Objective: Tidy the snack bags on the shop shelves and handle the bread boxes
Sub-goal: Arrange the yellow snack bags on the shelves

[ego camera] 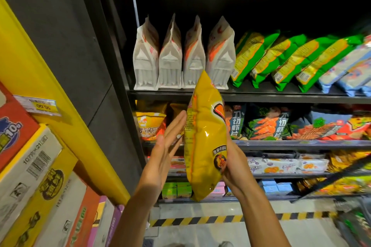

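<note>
While the black shelving unit (251, 94) fills most of the view, stacked cartons (30, 158) and a slanting yellow panel (66, 110) crowd its left, and a grey floor with a black-and-yellow hazard stripe (220, 219) runs along the bottom. On the top shelf, four white pouches (180, 62) stand upright in a neat row, with green bags (281, 58) leaning beside them, so that tier looks tidy. The tier below holds yellow bags (149, 124) at its left end and shrimp-chip bags (267, 124) further right; judging by the match, the yellow row is probably where the held bag belongs. That yellow snack bag (204, 136) is upright in front of the shelves, off any tier. The right hand (232, 162) has its grip closed round the bag's lower edge. The left hand (166, 146) has straight fingers, its tips touching the bag's side. Tidying seems partway done; the bread boxes I cannot pick out with certainty.
</note>
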Action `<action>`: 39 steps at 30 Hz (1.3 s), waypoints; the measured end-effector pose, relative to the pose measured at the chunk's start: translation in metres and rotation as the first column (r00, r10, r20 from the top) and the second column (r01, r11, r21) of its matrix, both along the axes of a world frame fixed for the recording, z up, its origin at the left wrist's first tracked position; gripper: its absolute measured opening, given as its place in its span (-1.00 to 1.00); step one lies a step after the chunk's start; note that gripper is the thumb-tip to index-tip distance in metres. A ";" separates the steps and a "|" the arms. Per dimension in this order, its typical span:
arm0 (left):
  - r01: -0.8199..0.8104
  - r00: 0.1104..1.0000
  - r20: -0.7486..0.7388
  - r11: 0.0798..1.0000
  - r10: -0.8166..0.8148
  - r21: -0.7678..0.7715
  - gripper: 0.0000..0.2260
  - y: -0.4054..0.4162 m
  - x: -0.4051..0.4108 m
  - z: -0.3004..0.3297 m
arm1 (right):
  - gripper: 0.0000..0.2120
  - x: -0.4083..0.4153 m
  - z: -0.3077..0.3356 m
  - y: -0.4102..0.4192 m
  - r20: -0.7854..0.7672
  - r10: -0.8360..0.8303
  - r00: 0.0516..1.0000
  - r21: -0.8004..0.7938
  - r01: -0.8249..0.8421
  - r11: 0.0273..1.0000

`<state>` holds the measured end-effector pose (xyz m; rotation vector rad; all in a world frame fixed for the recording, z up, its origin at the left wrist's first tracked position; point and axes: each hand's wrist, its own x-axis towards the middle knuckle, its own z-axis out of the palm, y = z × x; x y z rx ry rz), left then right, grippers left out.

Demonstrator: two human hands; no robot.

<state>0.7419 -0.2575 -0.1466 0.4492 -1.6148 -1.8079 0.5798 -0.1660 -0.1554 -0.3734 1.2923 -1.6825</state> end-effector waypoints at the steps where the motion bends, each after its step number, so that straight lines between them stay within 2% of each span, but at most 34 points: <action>1: -0.024 1.000 0.001 1.000 0.024 -0.014 -0.18 -0.002 0.001 -0.002 | -0.68 0.000 0.000 0.000 -0.010 -0.001 1.000 -0.009 0.001 1.000; 6: -0.052 0.999 -0.015 0.998 0.051 -0.045 -0.42 -0.005 0.002 -0.005 | -0.46 0.007 0.008 -0.003 -0.034 -0.035 0.999 -0.007 0.035 0.999; 10: -0.046 0.999 0.010 0.992 0.048 -0.114 -0.46 -0.003 0.007 -0.011 | -0.52 0.008 0.010 -0.004 -0.087 -0.023 0.996 -0.031 0.021 0.999; 14: -0.016 0.997 0.067 0.991 0.026 -0.136 -0.39 -0.006 0.008 -0.005 | -0.15 0.011 0.013 -0.005 -0.143 -0.050 0.989 -0.049 0.043 0.998; 15: 0.005 0.998 0.067 0.993 0.003 -0.121 -0.33 -0.006 0.008 -0.005 | -0.16 0.011 0.012 -0.006 -0.172 -0.061 0.983 -0.054 0.052 0.997; 16: 0.024 0.997 0.081 0.994 -0.015 -0.107 -0.28 -0.006 0.008 -0.007 | -0.26 0.011 0.011 -0.006 -0.213 -0.071 0.975 -0.056 0.060 0.997; 19: -0.001 0.988 0.153 0.996 0.014 -0.085 -0.21 -0.008 0.006 -0.018 | -0.76 0.009 0.008 -0.003 -0.343 -0.082 0.936 -0.028 0.077 0.997; 20: -0.023 0.983 0.179 0.997 0.035 -0.071 -0.21 -0.008 0.005 -0.022 | -0.86 0.009 0.012 -0.001 -0.358 -0.060 0.932 -0.024 0.054 0.998; 23: -0.124 0.973 0.193 0.992 0.129 -0.038 -0.37 -0.006 -0.002 -0.025 | -0.75 0.012 0.022 0.005 -0.407 -0.004 0.913 -0.025 -0.007 1.000; 25: -0.205 0.965 0.177 0.977 0.192 0.055 -0.49 -0.004 -0.004 -0.020 | -0.89 0.009 0.023 0.005 -0.440 -0.011 0.898 -0.045 -0.009 0.999; 27: -0.276 0.957 0.140 0.943 0.253 0.185 -0.34 -0.007 -0.004 -0.022 | -0.63 0.007 0.024 0.005 -0.496 0.002 0.868 -0.081 -0.049 0.995; 28: -0.322 0.946 0.128 0.913 0.298 0.251 -0.27 -0.008 -0.003 -0.024 | -0.56 0.007 0.025 0.006 -0.511 0.029 0.859 -0.101 -0.093 0.991; 31: -0.397 0.916 0.108 0.835 0.387 0.381 -0.25 -0.009 -0.003 -0.023 | -0.63 0.010 0.026 0.009 -0.578 0.044 0.815 -0.187 -0.185 0.965; 35: -0.396 0.917 0.113 0.836 0.383 0.380 -0.25 -0.005 -0.002 -0.020 | -0.58 0.014 0.026 0.008 -0.605 0.051 0.795 -0.213 -0.224 0.951; 39: -0.407 0.914 0.128 0.859 0.386 0.311 -0.25 -0.003 -0.002 -0.016 | -0.59 0.011 0.026 0.010 -0.567 0.068 0.821 -0.203 -0.219 0.954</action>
